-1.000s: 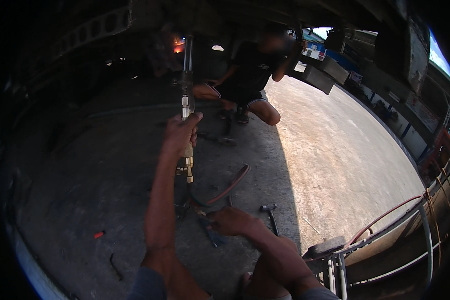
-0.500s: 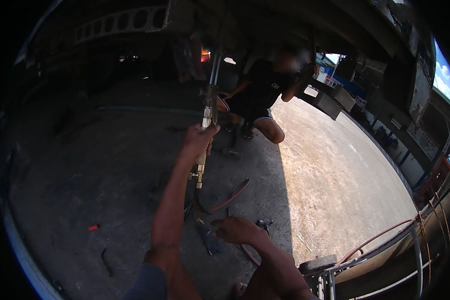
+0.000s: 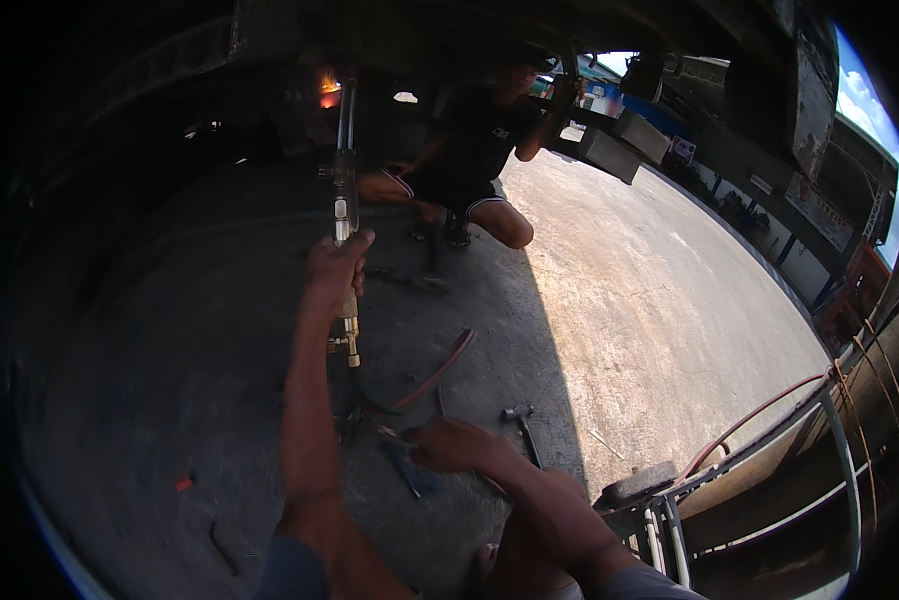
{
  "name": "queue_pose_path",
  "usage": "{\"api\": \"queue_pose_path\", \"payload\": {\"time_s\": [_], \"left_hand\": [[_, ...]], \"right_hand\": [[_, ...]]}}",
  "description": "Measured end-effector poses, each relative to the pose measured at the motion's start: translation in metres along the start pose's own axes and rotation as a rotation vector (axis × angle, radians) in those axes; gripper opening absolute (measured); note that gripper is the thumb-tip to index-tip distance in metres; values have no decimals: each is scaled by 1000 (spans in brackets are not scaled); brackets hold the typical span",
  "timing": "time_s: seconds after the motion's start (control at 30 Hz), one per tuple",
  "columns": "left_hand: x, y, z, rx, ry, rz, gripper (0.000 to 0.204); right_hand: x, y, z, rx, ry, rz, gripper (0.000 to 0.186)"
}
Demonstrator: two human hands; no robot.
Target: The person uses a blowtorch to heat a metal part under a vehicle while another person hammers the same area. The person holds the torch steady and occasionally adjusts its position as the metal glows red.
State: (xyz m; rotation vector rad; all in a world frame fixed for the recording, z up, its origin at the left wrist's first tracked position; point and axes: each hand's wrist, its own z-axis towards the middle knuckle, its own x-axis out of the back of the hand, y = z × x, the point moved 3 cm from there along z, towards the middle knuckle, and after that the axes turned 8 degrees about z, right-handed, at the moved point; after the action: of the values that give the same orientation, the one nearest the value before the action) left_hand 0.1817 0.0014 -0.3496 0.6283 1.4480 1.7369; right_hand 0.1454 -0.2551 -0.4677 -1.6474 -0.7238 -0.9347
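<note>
We hold gas torch (image 3: pixel 342 210) upright in left hand (image 3: pixel 338 265), grip wrapped snugly around it, metal tubes (image 3: pixel 347 118) pointing away from us above shaded part of floor (image 3: pixel 500 300). Orange glow (image 3: pixel 330 92) shows beside torch's far end. Our right hand (image 3: pixel 450 445) sits lower, fingers curled (we cannot tell whether its grip has hold of anything). Red hose (image 3: pixel 448 365) curves just beyond it. Hammer (image 3: pixel 517 412) lies near floor's shadow edge; co-worker (image 3: pixel 485 130) crouches farther along same edge.
</note>
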Motion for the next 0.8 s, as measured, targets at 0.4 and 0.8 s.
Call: {"api": "queue_pose_path", "payload": {"time_s": [0.4,0.8], "left_hand": [[1,17,-10,-35,-37,79,33],[0,21,-11,-64,-73,63,35]], "right_hand": [[43,-3,-8,-120,6,63,50],[41,171,-170,-863,216,562,47]]}}
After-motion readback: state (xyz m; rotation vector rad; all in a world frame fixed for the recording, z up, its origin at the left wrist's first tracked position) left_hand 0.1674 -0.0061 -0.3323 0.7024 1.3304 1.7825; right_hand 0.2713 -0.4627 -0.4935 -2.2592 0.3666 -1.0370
